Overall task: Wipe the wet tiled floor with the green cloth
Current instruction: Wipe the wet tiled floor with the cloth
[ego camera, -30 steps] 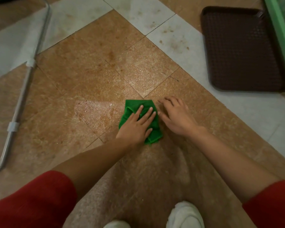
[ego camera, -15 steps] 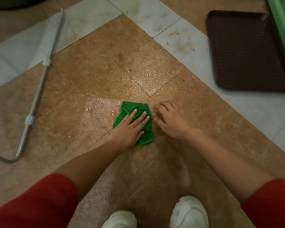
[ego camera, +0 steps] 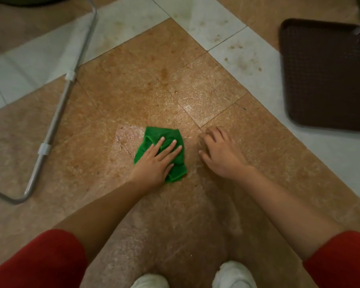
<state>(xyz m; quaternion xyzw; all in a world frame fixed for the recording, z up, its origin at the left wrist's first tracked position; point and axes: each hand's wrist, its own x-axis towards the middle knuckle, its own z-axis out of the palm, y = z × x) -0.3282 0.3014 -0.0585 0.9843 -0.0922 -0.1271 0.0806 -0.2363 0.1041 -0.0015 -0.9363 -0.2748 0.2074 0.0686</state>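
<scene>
Green cloth [ego camera: 162, 138] flat under left hand's [ego camera: 154, 165] straight fingers [ego camera: 170, 147]

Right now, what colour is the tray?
Dark brown tray, clearest in the head view.

Wet tan-and-white tiled floor [ego camera: 195, 96]. On it: crumpled green cloth [ego camera: 154, 135] centre, dark brown rectangular plastic tray [ego camera: 324, 75] far right, bent grey metal tube frame [ego camera: 55, 117] left, white shoes [ego camera: 233, 275] near edge.
</scene>
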